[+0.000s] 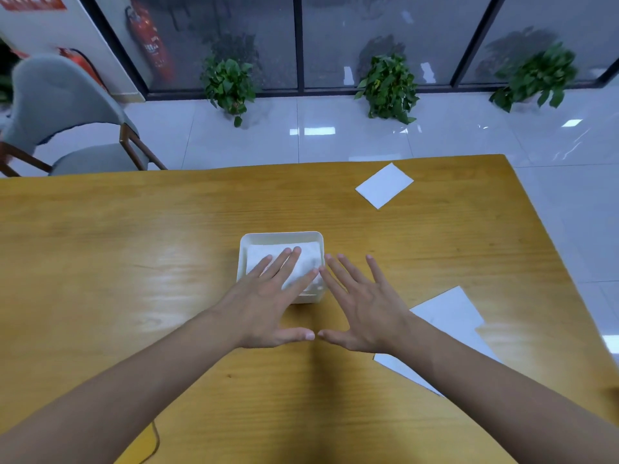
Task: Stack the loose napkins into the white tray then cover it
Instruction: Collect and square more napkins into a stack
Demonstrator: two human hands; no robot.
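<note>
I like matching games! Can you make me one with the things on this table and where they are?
Things:
1. white rectangular plastic tray
2. small white square napkin
3. large white flat sheet
4. left hand

Places:
A. far right part of the wooden table, alone
B. middle of the table, with napkins inside
C. fingers spread flat over the napkins in the tray
D. near right edge, partly under the right forearm

Pairs: 1-B, 2-A, 3-D, 4-C
</note>
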